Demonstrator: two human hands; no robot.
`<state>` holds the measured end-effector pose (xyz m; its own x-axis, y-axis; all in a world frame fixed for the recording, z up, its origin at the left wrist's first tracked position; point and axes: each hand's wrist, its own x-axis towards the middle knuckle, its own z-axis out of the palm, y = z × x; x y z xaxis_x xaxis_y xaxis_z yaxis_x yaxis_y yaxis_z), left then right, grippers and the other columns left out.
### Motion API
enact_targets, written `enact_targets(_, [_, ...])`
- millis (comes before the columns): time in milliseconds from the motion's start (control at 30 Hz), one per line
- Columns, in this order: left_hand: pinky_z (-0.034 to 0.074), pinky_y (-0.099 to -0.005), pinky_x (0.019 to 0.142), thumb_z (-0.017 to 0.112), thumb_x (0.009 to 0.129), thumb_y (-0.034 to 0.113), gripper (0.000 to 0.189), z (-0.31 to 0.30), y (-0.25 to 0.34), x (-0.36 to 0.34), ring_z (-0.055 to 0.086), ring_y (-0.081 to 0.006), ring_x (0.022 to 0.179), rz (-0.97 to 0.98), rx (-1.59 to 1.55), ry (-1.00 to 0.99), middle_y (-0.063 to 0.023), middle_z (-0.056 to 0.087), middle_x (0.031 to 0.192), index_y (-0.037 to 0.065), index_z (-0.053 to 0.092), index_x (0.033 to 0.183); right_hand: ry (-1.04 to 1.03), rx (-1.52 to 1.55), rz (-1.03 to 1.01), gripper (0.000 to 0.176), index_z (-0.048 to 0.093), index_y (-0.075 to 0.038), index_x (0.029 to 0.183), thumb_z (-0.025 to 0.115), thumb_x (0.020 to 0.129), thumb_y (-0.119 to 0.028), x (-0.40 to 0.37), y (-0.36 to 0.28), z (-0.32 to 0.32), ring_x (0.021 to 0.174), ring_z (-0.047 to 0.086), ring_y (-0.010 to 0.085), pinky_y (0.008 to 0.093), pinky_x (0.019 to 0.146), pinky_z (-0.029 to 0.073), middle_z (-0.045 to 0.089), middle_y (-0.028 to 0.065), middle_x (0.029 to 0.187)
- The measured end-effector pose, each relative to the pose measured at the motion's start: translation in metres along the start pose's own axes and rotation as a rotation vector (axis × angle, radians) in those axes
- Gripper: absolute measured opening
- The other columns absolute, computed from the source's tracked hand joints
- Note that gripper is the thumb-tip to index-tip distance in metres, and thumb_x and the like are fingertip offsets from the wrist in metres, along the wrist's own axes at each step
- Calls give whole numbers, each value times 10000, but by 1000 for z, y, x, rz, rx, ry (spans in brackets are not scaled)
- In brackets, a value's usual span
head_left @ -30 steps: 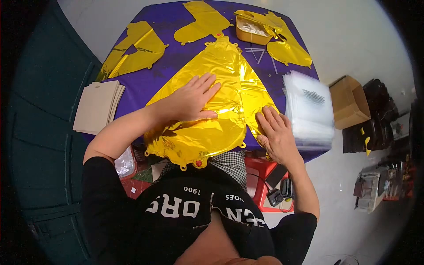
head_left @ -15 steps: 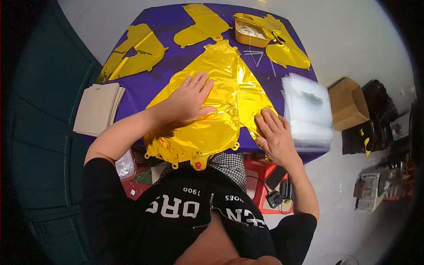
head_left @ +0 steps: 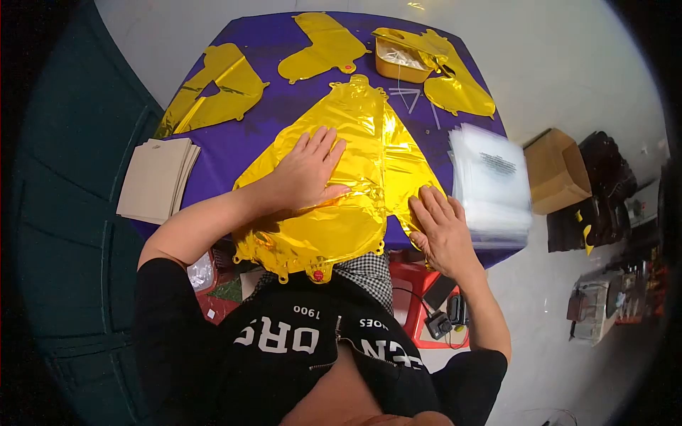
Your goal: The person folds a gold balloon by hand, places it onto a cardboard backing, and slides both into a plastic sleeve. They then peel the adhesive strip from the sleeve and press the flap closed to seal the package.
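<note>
A large gold foil balloon point(head_left: 355, 163), flat and folded over itself, lies on the purple-covered table point(head_left: 220, 153). Its near end, with a red round mark, hangs past the table's front edge by my lap. My left hand point(head_left: 310, 167) rests flat on the balloon's middle, fingers stretched out. On the balloon's right part lies my right hand point(head_left: 442, 226), also flat with its fingers extended. Neither hand grips anything.
Other flat gold balloons point(head_left: 323, 46) lie at the back. A yellow tub point(head_left: 401, 65) holds white straws, with a few loose beside it. Beige cards point(head_left: 156, 177) are stacked left, clear plastic bags point(head_left: 490, 184) right. A cardboard box point(head_left: 558, 170) stands beyond.
Both hands stay flat on the balloon and hardly move against it. The whole view has shifted slightly, so the table items appear a little lower.
</note>
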<state>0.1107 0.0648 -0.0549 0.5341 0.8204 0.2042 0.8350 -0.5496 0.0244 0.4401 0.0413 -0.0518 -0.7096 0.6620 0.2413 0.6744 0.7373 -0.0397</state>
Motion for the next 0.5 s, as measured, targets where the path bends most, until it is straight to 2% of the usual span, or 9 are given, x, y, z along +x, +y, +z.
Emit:
enact_targets(167, [239, -536, 1151, 560, 925, 521, 792, 4, -4, -1, 323, -461, 1389, 56, -11, 42, -318, 370, 1468, -71, 394, 1423, 1, 8, 0, 562, 507, -30, 1367, 605, 915, -350, -1, 0, 1, 1365, 415, 348, 514, 1106, 312, 471, 213, 1433])
enact_targets(267, [219, -533, 1170, 567, 938, 483, 789, -1, -2, 1, 275, -457, 1422, 37, -12, -41, -312, 315, 1504, -50, 326, 1467, 6, 9, -6, 559, 508, -28, 1365, 614, 911, -335, -1, 0, 0, 1364, 416, 347, 513, 1103, 317, 473, 211, 1431])
enact_targets(500, [220, -522, 1173, 541, 950, 485, 770, 0, -2, 6, 265, -453, 1427, -4, 23, -45, -320, 312, 1503, -44, 328, 1468, 17, 15, -9, 554, 514, -26, 1359, 627, 903, -319, -1, 0, 0, 1359, 420, 352, 506, 1103, 319, 478, 205, 1426])
